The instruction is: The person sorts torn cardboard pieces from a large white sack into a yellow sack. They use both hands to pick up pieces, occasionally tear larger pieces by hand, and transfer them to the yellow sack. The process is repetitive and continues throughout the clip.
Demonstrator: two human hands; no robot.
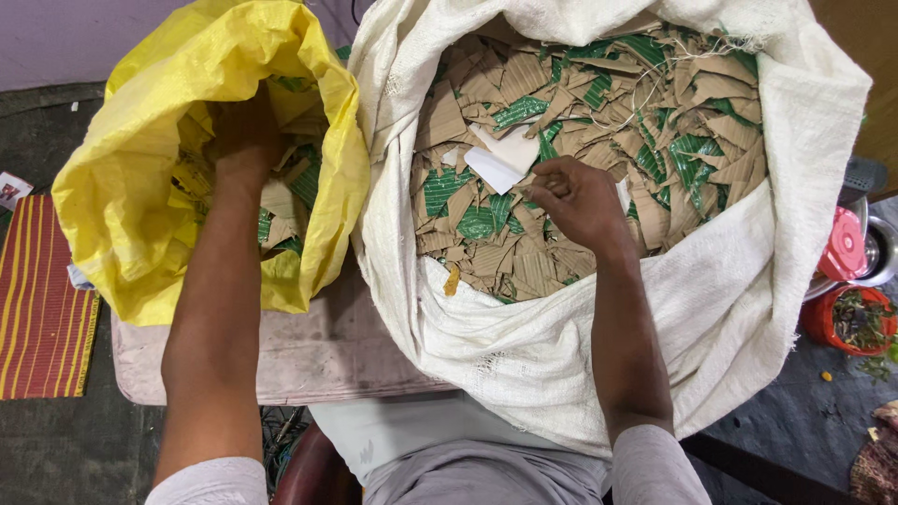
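Observation:
A big white woven sack (730, 281) stands open in front of me, filled with several brown and green cardboard scraps (692, 112). My right hand (578, 198) hovers over them, fingers pinched on a white card piece (505, 157). To the left, a yellow woven sack (122, 196) also holds cardboard scraps (297, 192). My left hand (245, 131) reaches deep inside it, resting among the scraps; its fingers are hidden in shadow.
Both sacks rest on a worn pinkish cushion (309, 360). A red striped mat (37, 299) lies on the dark floor at left. At right stand a pink lid (845, 245), a metal bowl (884, 252) and a red tub of plant trimmings (856, 323).

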